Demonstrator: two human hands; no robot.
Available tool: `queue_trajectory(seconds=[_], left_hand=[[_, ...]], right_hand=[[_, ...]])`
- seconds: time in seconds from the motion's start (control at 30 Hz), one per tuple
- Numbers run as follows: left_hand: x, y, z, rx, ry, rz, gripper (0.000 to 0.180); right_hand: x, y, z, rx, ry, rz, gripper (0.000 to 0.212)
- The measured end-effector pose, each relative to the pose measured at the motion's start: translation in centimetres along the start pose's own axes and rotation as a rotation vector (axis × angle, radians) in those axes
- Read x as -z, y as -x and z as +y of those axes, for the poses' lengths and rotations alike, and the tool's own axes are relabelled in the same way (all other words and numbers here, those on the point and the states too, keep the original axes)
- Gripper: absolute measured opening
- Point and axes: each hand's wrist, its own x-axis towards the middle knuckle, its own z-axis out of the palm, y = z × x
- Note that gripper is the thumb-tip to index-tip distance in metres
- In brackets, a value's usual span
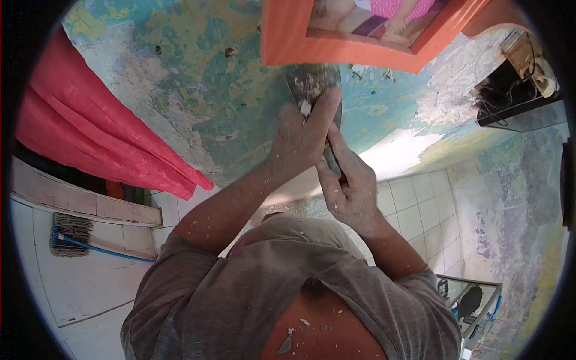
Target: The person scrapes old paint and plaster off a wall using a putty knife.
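Both my hands are on a scraper (315, 80) with a broad, dusty metal blade. My left hand (300, 135) is closed around it close to the blade, thumb stretched along the metal. Lower down, my right hand (353, 187) grips the dark handle, fingers pointing up along it. The blade lies against the wall (240, 96), whose green, blue and yellow paint is patchy and peeling. Its upper end sits just under an orange picture frame (342, 53), and whether they touch I cannot tell. White dust and paint flakes speckle my forearms and chest.
A pink curtain (102, 126) hangs at the left. Below it a broom (72, 234) with a blue handle lies on pale tiles. At the upper right a shelf (510, 123) carries a dark device and cables. A metal-framed rack (474, 300) stands at the lower right.
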Motion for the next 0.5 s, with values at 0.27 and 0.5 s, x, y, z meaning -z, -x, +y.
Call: queue_trajectory(seconds=[0.27, 0.5], left_hand=[[-1.0, -0.2, -0.5, -0.086, -0.050, 0.009, 0.036], [-0.9, -0.8, 0.9, 0.080, 0.047, -0.027, 0.034]], right_hand=[[0.5, 0.3, 0.3, -0.051, 0.001, -0.017, 0.061], [0.8, -0.3, 0.0, -0.050, 0.055, -0.034, 0.063]])
